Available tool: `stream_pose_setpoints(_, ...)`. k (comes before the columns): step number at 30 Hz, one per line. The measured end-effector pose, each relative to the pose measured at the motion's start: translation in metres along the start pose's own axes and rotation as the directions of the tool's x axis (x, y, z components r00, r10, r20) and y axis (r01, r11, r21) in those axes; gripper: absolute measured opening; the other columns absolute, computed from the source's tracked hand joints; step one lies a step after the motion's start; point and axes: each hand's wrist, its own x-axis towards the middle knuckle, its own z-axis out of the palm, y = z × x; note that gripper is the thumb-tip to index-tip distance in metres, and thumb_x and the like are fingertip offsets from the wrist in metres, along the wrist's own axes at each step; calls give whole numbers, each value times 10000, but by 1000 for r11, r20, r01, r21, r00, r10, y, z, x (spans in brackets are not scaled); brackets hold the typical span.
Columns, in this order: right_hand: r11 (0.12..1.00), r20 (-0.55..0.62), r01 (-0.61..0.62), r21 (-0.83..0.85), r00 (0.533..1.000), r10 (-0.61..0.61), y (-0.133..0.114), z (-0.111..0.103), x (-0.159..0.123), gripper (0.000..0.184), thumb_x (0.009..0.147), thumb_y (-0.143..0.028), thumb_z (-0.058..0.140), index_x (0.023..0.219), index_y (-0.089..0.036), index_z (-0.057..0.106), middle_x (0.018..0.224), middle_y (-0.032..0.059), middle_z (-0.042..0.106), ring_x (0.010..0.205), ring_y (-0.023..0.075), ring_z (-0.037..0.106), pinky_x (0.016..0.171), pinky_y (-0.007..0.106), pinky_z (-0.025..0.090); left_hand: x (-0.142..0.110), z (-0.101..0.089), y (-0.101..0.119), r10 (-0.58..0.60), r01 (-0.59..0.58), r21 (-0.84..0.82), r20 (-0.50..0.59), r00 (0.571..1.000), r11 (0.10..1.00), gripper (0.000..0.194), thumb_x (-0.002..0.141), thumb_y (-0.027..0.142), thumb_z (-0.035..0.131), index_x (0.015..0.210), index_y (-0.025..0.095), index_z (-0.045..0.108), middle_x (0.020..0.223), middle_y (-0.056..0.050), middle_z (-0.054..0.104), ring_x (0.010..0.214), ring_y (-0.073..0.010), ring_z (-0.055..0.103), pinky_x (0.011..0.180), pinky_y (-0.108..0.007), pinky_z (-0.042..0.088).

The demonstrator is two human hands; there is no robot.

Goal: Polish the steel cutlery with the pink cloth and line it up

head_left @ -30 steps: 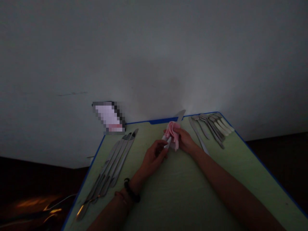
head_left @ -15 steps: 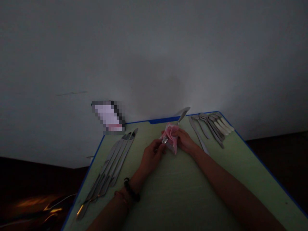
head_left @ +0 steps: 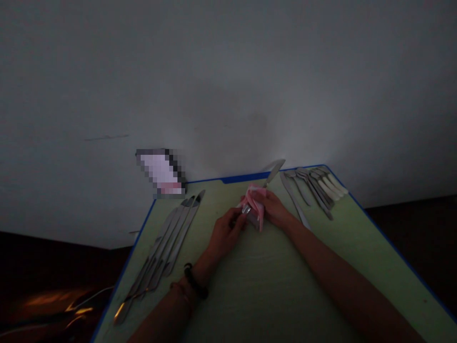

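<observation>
A table knife (head_left: 275, 172) is held over the middle of the table, its blade pointing away to the upper right. My left hand (head_left: 225, 233) is closed on the knife's near end, where a bit of shiny metal shows at the fingertips. A pink cloth (head_left: 255, 194) is bunched around the knife's middle. My right hand (head_left: 277, 210) pinches this cloth, its fingers partly hidden in the folds. Dim light makes the exact finger contact hard to see.
Several table knives (head_left: 176, 228) lie side by side at left. On the right are one separate knife (head_left: 297, 205), several metal spoons or forks (head_left: 314, 190) and white-handled pieces (head_left: 332, 186). A blurred-out phone-like device (head_left: 159, 171) leans at the wall (head_left: 228, 95) behind the blue-edged table (head_left: 250, 295).
The knife blade has shifted slightly to the right. My right hand and the cloth have moved a little, and the cloth's folds look different. The left hand has barely moved.
</observation>
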Motion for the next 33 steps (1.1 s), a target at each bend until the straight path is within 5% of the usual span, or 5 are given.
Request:
stream_pose_setpoints(12, 945, 107, 59, -322, 994, -25, -7, 2, -5, 347, 732, -412, 693, 966, -157, 687, 955, 73, 709, 855, 178, 656, 804, 294, 510, 1, -1, 3, -15, 16, 18, -74, 997, 1000, 223, 886, 364, 487, 861, 169, 593, 675, 20, 600, 583, -110, 552, 551, -206, 433)
stream_pose_setpoints(33, 899, 112, 70, -432, 993, -24, -9, 5, -9, 384, 691, -394, 713, 978, -149, 644, 886, 53, 702, 758, 149, 646, 703, 254, 506, 3, -7, 0, 19, -15, 147, -26, 999, 989, 300, 879, 402, 489, 802, 160, 650, 687, -9, 667, 613, -135, 601, 593, -222, 453)
